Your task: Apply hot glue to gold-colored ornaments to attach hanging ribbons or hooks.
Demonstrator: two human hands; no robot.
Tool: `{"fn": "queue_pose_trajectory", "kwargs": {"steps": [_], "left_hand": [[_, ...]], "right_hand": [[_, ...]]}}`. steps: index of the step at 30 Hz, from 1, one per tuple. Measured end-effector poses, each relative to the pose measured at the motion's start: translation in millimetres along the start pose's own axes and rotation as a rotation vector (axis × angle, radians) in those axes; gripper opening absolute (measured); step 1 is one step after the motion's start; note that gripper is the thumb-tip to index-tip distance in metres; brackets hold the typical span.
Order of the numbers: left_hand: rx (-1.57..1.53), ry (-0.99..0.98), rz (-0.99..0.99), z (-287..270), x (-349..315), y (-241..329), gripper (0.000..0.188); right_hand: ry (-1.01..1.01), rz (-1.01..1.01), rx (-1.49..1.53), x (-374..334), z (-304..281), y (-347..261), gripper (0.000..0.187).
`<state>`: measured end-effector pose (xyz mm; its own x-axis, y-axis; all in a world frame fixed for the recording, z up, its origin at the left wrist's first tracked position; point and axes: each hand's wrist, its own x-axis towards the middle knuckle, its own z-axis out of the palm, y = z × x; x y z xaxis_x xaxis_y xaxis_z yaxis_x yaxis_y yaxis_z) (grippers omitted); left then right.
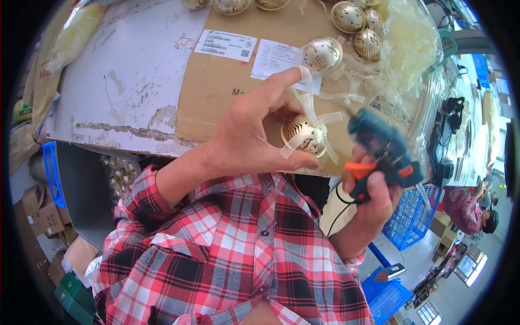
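Note:
My left hand [254,124] is closed round a gold bell ornament [304,136] with dark cut-outs and lettering. A sheer cream ribbon bow [311,111] sits on top of the ornament, its loop rising past my fingers. In my right hand [374,197] is a dark teal glue gun [382,142] with an orange trigger, a little blurred. Its nozzle points up and left, beside the bow but apart from it. Just beyond my left fingers, another gold bell ornament [322,54] lies on the flattened cardboard [203,103].
More gold bells [348,17] lie along the far side, next to a heap of cream ribbons [409,49]. A grey bin [89,189] holding small ornaments stands below the table's left edge. Blue crates [411,216] are at the right. Another person [466,208] is farther off.

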<state>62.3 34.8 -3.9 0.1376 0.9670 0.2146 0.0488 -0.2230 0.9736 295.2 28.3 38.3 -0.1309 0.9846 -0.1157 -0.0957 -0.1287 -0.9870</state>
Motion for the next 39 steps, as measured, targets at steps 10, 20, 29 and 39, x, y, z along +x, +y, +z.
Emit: {"fn": "queue_pose_trajectory", "kwargs": {"steps": [10,20,29,39], "left_hand": [[0.118,0.063,0.107,-11.2,-2.2,1.0,0.106],[-0.015,0.346,-0.066,-92.8,-52.8,11.2,0.093],[1.567,1.383,-0.759,-387.3,-484.0,-79.3,0.035],[1.846,-0.039,-0.467,-341.5,-427.1,-120.8,0.014]], "right_hand": [[0.008,0.236,-0.122,2.6,1.5,2.9,0.041],[0.066,0.218,-0.036,5.6,-4.7,6.0,0.026],[0.092,0.247,0.052,23.2,-18.4,10.6,0.024],[-0.069,-0.016,-0.016,23.0,-27.0,34.4,0.03]]}}
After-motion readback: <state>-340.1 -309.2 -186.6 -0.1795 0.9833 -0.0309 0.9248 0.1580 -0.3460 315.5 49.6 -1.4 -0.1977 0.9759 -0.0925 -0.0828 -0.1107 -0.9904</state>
